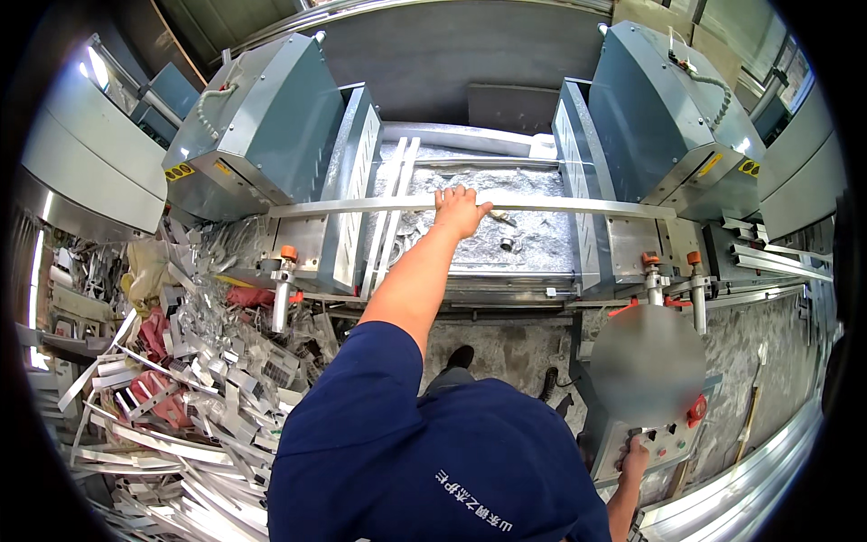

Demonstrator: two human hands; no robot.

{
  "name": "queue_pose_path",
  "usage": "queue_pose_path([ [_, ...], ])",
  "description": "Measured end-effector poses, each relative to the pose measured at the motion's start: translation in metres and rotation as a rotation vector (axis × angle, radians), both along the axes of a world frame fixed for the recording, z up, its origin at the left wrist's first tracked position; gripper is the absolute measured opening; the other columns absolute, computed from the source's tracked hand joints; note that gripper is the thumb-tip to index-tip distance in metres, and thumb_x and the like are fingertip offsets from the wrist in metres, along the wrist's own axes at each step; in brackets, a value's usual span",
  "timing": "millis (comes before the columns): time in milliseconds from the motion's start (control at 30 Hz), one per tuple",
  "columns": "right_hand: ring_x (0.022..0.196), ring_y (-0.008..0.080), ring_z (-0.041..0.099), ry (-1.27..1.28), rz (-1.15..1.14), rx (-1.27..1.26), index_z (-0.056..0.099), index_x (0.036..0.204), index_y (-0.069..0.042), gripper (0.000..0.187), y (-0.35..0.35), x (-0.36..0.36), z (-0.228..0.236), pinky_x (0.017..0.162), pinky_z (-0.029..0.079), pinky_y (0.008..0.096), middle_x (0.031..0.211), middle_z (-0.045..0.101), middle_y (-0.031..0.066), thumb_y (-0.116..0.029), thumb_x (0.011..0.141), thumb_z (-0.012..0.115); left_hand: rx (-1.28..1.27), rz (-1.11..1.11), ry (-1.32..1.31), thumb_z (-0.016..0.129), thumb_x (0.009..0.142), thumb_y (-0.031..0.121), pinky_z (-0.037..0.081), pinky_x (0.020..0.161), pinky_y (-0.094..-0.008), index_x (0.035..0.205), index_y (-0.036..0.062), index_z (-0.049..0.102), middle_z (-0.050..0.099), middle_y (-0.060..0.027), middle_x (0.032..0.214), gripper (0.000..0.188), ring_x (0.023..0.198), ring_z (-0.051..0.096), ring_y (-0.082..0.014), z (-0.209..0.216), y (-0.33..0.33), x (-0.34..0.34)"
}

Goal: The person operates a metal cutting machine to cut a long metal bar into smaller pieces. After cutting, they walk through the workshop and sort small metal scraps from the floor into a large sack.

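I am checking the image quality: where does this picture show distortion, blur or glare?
Head view: the metal bar looks slightly arched, likely fisheye distortion; head view: a round blurred patch hides part of the area by the control panel; head view: the lamp at upper left glares white.

Your left arm [406, 287] reaches forward; left hand [461, 213] palm down, fingers bent, thumb out rightward. Your right forearm [625, 499] is low at right, right hand [637, 459] partly curled.

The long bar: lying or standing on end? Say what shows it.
Lying: the bar spans from left machine to right machine, under the left hand.
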State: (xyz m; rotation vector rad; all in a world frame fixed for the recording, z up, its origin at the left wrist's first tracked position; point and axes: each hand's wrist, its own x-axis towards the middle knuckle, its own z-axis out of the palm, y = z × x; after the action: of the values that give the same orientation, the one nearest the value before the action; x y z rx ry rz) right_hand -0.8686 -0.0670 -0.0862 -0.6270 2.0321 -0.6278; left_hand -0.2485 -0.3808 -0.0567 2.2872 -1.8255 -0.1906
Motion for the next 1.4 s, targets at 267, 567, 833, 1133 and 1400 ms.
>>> queue_pose_path([
  [267, 0.037, 0.0127, 0.042, 0.025, 0.090, 0.017, 0.055, 0.070, 0.000, 0.050, -0.002, 0.008, 0.013, 0.036, 0.029, 0.0261, 0.049, 0.045, 0.0030, -0.043, 0.094, 0.054, -0.002, 0.013, -0.037, 0.043, 0.094, 0.054, 0.022, 0.105, -0.0497, 0.117, 0.0044, 0.058, 0.053, -0.0150, 0.122, 0.056, 0.117, 0.044, -0.0325, -0.002, 0.002, 0.003],
  [567, 0.037, 0.0134, 0.043, 0.011, 0.096, 0.003, 0.056, 0.071, 0.001, 0.050, 0.001, 0.003, 0.005, 0.035, 0.029, 0.0268, 0.050, 0.049, 0.0049, -0.043, 0.095, 0.054, -0.010, 0.030, 0.005, 0.045, 0.094, 0.053, 0.023, 0.104, -0.0485, 0.115, 0.0042, 0.059, 0.054, -0.0154, 0.119, 0.055, 0.115, 0.044, -0.0318, 0.001, 0.007, -0.001],
  [833, 0.036, 0.0156, 0.046, -0.148, -0.049, 0.044, 0.060, 0.079, -0.001, 0.044, -0.006, 0.009, 0.021, 0.032, 0.030, 0.0279, 0.054, 0.051, 0.0042, -0.042, 0.094, 0.053, 0.012, -0.014, -0.012, 0.044, 0.094, 0.053, 0.025, 0.102, -0.0476, 0.116, 0.0037, 0.057, 0.055, -0.0124, 0.114, 0.056, 0.112, 0.046, -0.0294, 0.011, 0.054, -0.020],
  [1133, 0.039, 0.0145, 0.045, -0.146, 0.023, 0.039, 0.057, 0.076, -0.001, 0.035, -0.007, -0.008, 0.013, 0.035, 0.034, 0.0278, 0.057, 0.052, 0.0046, -0.033, 0.089, 0.065, -0.034, -0.021, -0.052, 0.046, 0.093, 0.054, 0.027, 0.099, -0.0470, 0.110, 0.0047, 0.059, 0.056, -0.0119, 0.110, 0.054, 0.108, 0.048, -0.0288, 0.005, 0.059, -0.024],
  [1400, 0.040, 0.0143, 0.046, 0.086, 0.226, 0.052, 0.057, 0.073, 0.002, 0.043, -0.012, 0.005, 0.028, 0.038, 0.036, 0.0282, 0.056, 0.052, 0.0059, -0.036, 0.094, 0.056, -0.116, -0.025, -0.052, 0.049, 0.092, 0.052, 0.028, 0.097, -0.0470, 0.105, 0.0045, 0.059, 0.056, -0.0127, 0.107, 0.051, 0.105, 0.048, -0.0303, -0.005, 0.057, -0.022],
])
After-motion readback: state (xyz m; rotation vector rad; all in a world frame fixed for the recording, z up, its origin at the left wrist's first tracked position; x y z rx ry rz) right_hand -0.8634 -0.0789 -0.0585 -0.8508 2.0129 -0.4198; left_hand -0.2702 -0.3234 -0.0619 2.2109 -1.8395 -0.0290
